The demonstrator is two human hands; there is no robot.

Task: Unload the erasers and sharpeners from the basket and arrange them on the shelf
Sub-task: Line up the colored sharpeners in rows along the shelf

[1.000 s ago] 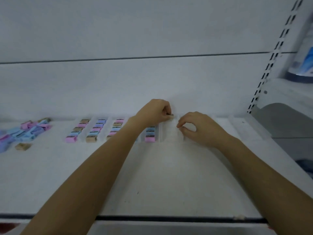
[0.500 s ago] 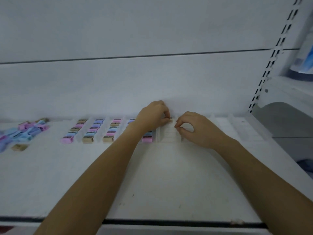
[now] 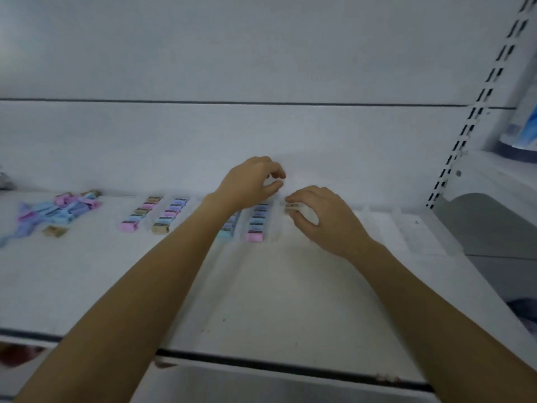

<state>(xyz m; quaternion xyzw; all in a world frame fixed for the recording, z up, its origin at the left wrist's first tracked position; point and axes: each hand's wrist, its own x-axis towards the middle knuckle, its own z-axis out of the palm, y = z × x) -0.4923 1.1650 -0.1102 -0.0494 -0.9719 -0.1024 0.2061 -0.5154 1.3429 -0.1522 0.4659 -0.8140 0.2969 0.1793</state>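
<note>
My right hand (image 3: 322, 225) pinches a tan eraser (image 3: 291, 207) at 12 o'clock on the shelf (image 3: 290, 301). My left hand (image 3: 250, 184) is curled and I cannot tell what it holds. The dark labels on the eraser rows (image 3: 257, 225) are too blurred to read.

Both bare forearms reach forward, bringing the hands close together but not touching. The left hand (image 3: 250, 183) hovers higher, its fingers curled toward the thumb; a grasp cannot be told. The right hand (image 3: 322, 219) sits lower, pinching an eraser (image 3: 292, 206).
</note>
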